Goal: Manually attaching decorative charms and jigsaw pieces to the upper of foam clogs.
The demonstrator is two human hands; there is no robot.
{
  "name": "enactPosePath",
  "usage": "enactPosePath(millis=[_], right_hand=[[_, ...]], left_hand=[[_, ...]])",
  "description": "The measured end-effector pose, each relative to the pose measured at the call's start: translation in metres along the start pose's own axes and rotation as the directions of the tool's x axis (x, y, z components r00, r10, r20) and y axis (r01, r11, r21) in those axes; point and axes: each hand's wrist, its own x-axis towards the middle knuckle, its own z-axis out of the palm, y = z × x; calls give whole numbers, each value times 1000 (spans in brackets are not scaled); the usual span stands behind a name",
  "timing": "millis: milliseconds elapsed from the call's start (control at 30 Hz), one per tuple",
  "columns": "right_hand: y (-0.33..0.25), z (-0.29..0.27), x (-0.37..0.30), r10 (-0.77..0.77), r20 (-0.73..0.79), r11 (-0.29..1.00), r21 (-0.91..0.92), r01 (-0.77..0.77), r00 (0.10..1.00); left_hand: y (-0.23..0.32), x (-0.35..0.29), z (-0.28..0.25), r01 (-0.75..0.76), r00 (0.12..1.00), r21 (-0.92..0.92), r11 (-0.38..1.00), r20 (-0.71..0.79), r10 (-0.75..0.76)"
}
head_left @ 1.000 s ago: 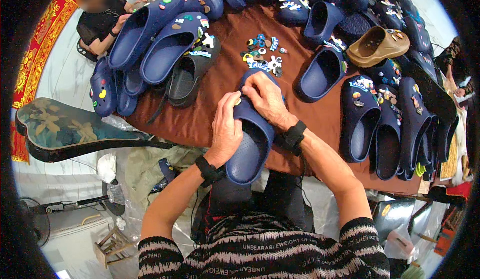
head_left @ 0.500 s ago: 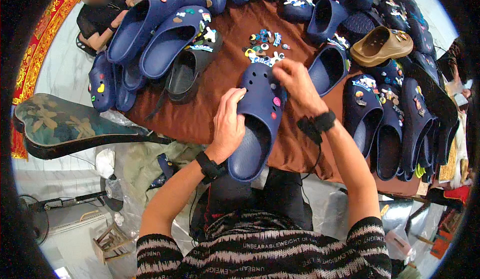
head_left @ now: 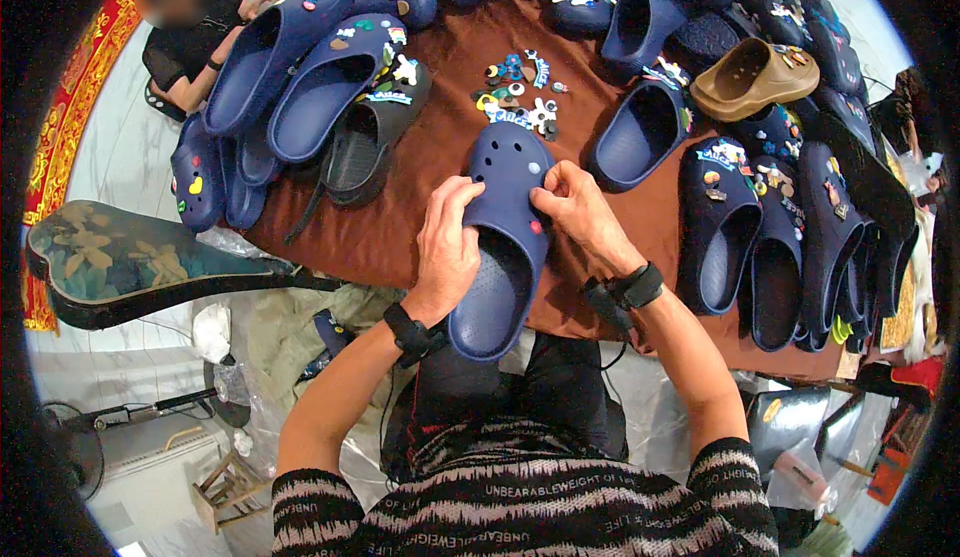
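Observation:
A navy clog (head_left: pixel 515 192) is held toe-away over the near edge of the table. My left hand (head_left: pixel 447 247) grips its left side, fingers on the upper. On the clog's right side my right hand (head_left: pixel 580 212) is closed in a pinch against the upper; what is between the fingertips is hidden. A small pale charm (head_left: pixel 534 168) and a red charm (head_left: pixel 535 227) sit in the upper near these fingertips. Several holes toward the toe are bare. Just beyond the toe lies a cluster of loose shoe charms (head_left: pixel 516 90).
Navy clogs with charms stand at the left (head_left: pixel 335 87) and right (head_left: pixel 720 227). A black clog (head_left: pixel 365 142) and a brown clog (head_left: pixel 755 79) are among them. The table has a brown cloth (head_left: pixel 450 47). Another person (head_left: pixel 190 42) sits at the far left, beyond a patterned padded seat (head_left: pixel 120 257).
My right hand has come down from beside the toe to the clog's right side, over where a pink charm showed. The view has shifted slightly.

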Motion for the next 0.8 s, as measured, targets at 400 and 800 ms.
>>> enactPosePath(millis=[400,800], right_hand=[[-8,21,-11,-19,-149,988,151,41,989],[-21,-4,31,157,-207,833,553,-17,966]], left_hand=[[0,-1,-1,-1,1000,-1,1000,25,1],[3,-7,-7,12,999,-7,1000,44,-12]])
